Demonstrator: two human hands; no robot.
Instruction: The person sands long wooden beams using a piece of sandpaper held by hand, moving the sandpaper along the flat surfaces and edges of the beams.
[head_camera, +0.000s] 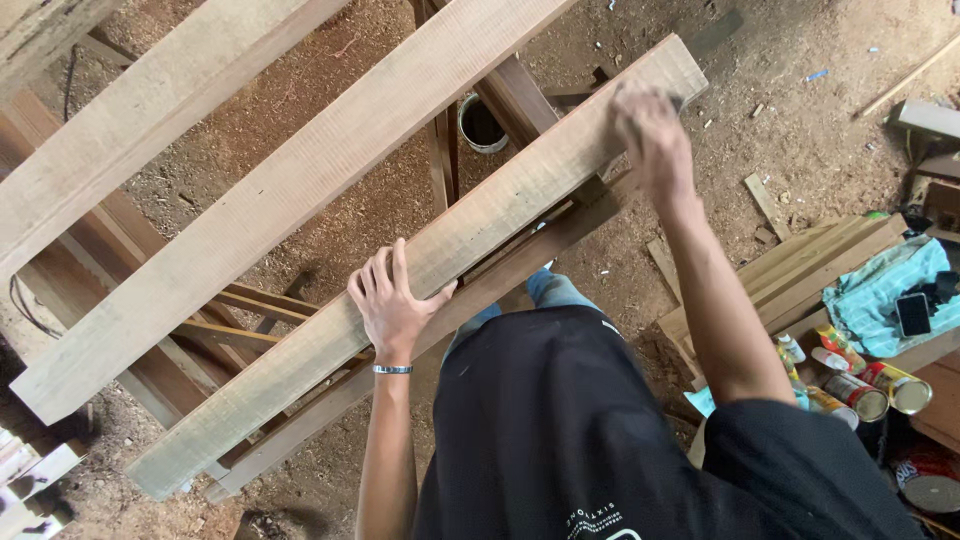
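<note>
Three pale planks lie side by side across a wooden frame, the nearest plank (420, 265) closest to the person. The left hand (392, 305) presses flat, fingers spread, on its near edge, steadying rather than clasping. The right hand (652, 135) is blurred near the plank's far end (its grip cannot be told). The plank's face looks rough along its whole length, so little appears finished.

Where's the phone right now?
In the head view the phone lies at the far right, on a light blue cloth spread over stacked boards, just above a cluster of cans, to the right of the right hand.
</note>
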